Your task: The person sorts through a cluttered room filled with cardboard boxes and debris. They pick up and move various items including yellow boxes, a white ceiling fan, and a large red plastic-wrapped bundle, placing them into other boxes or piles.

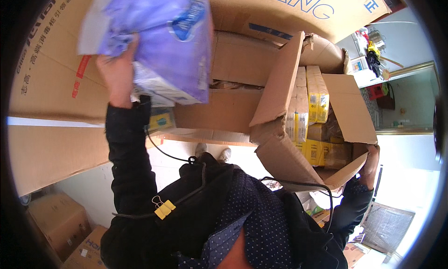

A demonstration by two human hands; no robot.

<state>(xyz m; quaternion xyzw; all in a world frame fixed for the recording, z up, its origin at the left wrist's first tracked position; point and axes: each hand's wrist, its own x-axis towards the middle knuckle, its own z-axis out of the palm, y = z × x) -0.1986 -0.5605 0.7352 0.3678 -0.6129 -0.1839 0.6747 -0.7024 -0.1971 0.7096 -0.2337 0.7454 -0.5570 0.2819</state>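
My left hand [120, 73] grips the gathered end of a large purple plastic pack [157, 34], which bears writing and a blue logo. The pack is held up at the upper left, in front of large cardboard boxes. On the right, my right hand [371, 164] holds the outer corner of an open cardboard carton [276, 90], its fingers partly hidden by the flap. The carton is tilted with its flaps spread. Inside lie several plastic-wrapped packs with yellow printing [317, 94], some upright along one side and others lower down.
Large printed cardboard boxes [52, 59] rise at the left and top. More cardboard boxes [57, 220] stand at the lower left. A thin black cable [297, 181] runs across my front. Household items and a metal pot [377, 39] are at the upper right.
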